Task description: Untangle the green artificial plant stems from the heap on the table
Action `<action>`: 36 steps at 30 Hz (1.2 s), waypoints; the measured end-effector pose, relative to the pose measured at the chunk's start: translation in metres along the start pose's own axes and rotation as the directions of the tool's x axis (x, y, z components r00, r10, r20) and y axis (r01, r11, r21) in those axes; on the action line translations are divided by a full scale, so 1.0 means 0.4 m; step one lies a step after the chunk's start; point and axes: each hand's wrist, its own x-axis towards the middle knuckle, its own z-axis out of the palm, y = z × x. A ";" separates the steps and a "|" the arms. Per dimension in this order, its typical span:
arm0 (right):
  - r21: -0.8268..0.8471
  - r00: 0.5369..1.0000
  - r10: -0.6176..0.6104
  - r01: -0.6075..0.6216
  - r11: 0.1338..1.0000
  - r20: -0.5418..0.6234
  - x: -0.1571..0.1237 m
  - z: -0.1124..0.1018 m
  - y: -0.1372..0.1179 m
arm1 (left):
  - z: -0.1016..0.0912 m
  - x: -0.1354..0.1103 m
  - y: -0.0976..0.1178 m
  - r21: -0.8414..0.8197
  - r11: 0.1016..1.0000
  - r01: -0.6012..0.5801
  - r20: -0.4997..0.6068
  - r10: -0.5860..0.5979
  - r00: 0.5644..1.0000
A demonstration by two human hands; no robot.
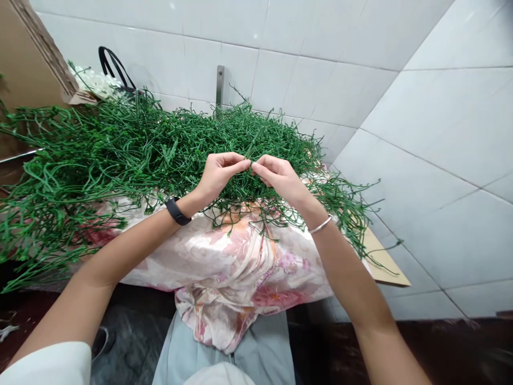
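Both hands meet in front of a wide heap of green artificial plant stems [172,144]. My left hand [219,172], with a dark band on its wrist, pinches a thin green stem [249,152] between thumb and forefinger. Close beside it, my right hand [278,176], with a silver bangle on the wrist, has its thumb and forefinger pinched at the same spot. Whatever lies between the right fingertips is too small to make out. Loose stems hang over the floral cloth [224,256] under the heap.
A cardboard box [36,53] stands at the back left, near white flowers [96,83] and a black bag handle [114,67]. White tiled walls [320,32] close off the back and right. A wooden board corner [387,262] juts out at the right. The cloth hangs over my lap.
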 end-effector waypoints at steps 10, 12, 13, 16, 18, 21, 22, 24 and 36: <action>-0.563 0.936 -0.345 0.245 0.789 -0.076 -0.006 0.020 0.017 | 0.000 0.001 0.004 -0.017 0.999 0.032 -0.048 -0.033 0.998; -0.512 0.939 -0.327 0.231 0.827 -0.104 -0.004 0.022 0.014 | 0.001 0.001 0.000 -0.026 0.999 0.028 -0.050 -0.029 0.998; -0.444 0.947 -0.295 0.213 0.870 -0.123 -0.002 0.024 0.012 | 0.002 0.000 -0.002 -0.031 0.999 0.022 -0.051 -0.023 0.998; -0.102 0.984 -0.120 0.108 0.989 -0.130 0.005 0.024 0.007 | 0.005 -0.003 -0.004 -0.027 1.000 -0.002 -0.066 0.000 0.998; 0.132 0.999 0.013 -0.006 0.991 -0.053 0.009 0.018 0.005 | 0.008 -0.006 -0.004 -0.012 1.000 -0.020 -0.078 0.019 0.997; 0.336 0.982 0.146 -0.180 0.925 0.124 0.012 0.001 0.005 | 0.011 -0.011 -0.003 0.011 0.999 -0.047 -0.072 0.048 0.996; 0.365 0.970 0.169 -0.223 0.904 0.174 0.011 -0.004 0.006 | 0.011 -0.012 -0.003 0.017 0.998 -0.052 -0.065 0.053 0.996; 0.369 0.959 0.192 -0.258 0.893 0.208 0.010 -0.008 0.006 | 0.011 -0.012 -0.004 0.023 0.999 -0.048 -0.053 0.049 0.997; -0.403 0.926 -0.313 0.209 0.891 -0.212 -0.004 0.026 0.011 | 0.003 0.001 0.001 -0.003 1.000 -0.007 -0.104 0.007 0.995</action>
